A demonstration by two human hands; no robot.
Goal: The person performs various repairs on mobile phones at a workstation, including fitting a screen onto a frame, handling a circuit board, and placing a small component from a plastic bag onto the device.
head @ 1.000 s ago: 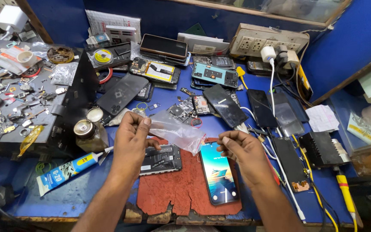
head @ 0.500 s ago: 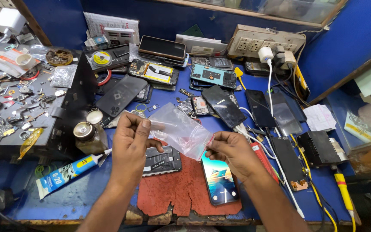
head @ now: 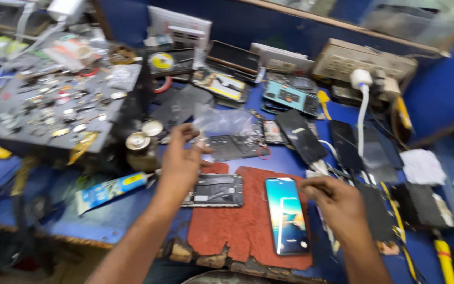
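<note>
Left hand (head: 181, 160) pinches clear plastic bag (head: 224, 122) just above red mat (head: 237, 226); right hand (head: 333, 202) loosely curled, empty, beside lit smartphone (head: 287, 214).

The whole view is motion-blurred. The left hand (head: 181, 160) covers the corner of the clear bag (head: 222, 122) it pinches, and its fingertips smear together. The right hand (head: 332, 202) is curled; whether it holds anything cannot be told. Small parts on the grey tray (head: 43, 113) are unreadable specks (screws, perhaps). Both forearms run off the bottom edge.
</note>
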